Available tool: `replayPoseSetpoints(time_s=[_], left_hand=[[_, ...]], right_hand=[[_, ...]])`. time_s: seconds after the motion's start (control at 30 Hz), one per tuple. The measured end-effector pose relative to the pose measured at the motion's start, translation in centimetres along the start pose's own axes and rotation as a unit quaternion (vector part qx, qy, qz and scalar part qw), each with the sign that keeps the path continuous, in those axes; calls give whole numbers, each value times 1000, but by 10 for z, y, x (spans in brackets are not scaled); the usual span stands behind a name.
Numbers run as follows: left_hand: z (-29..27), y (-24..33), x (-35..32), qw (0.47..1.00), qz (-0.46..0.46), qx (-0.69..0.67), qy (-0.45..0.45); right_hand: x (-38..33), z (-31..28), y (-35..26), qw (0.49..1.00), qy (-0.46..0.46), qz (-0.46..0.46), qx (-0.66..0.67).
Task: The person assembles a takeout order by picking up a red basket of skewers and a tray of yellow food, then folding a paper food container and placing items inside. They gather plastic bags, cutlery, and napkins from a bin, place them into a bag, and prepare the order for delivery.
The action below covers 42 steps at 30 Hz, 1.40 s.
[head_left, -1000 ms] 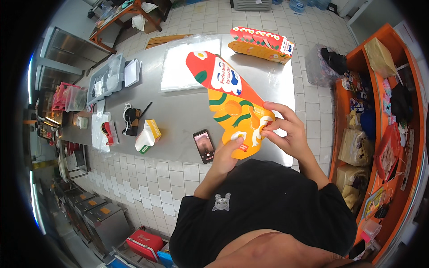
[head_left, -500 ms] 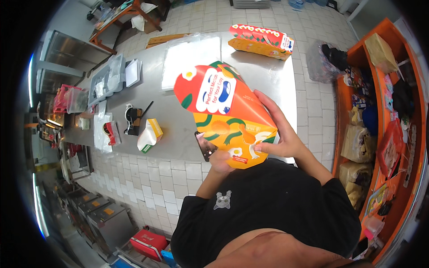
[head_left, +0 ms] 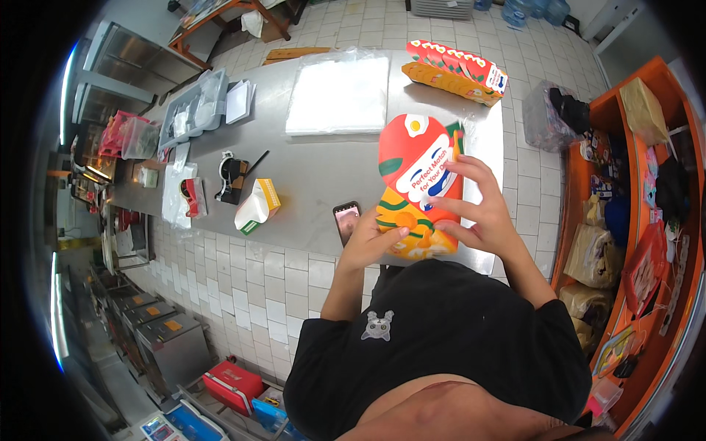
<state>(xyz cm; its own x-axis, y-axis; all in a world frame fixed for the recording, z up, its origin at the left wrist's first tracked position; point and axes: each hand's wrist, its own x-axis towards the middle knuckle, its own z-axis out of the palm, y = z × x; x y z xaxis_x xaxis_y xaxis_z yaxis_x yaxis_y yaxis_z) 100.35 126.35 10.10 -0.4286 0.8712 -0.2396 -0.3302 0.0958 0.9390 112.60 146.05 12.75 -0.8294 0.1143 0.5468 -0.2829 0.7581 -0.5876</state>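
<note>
While the lower left edge of a red-and-yellow carton [head_left: 401, 182] is grasped by the left hand [head_left: 365, 244], thumb laid across its front, the right hand [head_left: 487, 219] is held with parted fingers over its right side; whether anything is pinched there cannot be told. Between the two hands, the carton is tilted, its rounded red top pointed away from them. That top is decorated with a fried egg and a green leaf; below, a white, scallop-edged panel is marked with slanted red lettering and blue shapes. The yellow lower part is patterned with green curves and an orange motif, and is partly covered by fingers. Beyond the right hand, similar cartons [head_left: 457, 73] are lined up in a row.
</note>
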Motion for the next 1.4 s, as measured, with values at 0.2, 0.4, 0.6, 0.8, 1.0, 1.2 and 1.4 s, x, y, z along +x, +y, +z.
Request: replayPoseSetpoints(time_s=[0.2,0.4,0.6,0.8,1.0,1.2,1.4], left_hand=[[15,-15,7,991,105,-78,22],[8,-24,8,990,119,-65,-42],[2,-28,3,961,79,-194,-181],[21,-37,-2,948,-29,-290,-130],[31,-46,-4,843,-18,-518,-144],[45,-31,-4,967,-66,-245,-28],[43,-9,-7,952,-116,-278,-52]], right_hand=[[10,5,-5,999,-43,-12,-3],[9,-1,1,991,-116,-40,-45],[2,3,-4,991,-131,-36,5],[-4,-7,-1,992,-118,-2,53],[-8,-20,1,998,-9,51,44],[-5,-25,5,1000,-9,22,16],[1,-46,12,994,-91,-45,49]])
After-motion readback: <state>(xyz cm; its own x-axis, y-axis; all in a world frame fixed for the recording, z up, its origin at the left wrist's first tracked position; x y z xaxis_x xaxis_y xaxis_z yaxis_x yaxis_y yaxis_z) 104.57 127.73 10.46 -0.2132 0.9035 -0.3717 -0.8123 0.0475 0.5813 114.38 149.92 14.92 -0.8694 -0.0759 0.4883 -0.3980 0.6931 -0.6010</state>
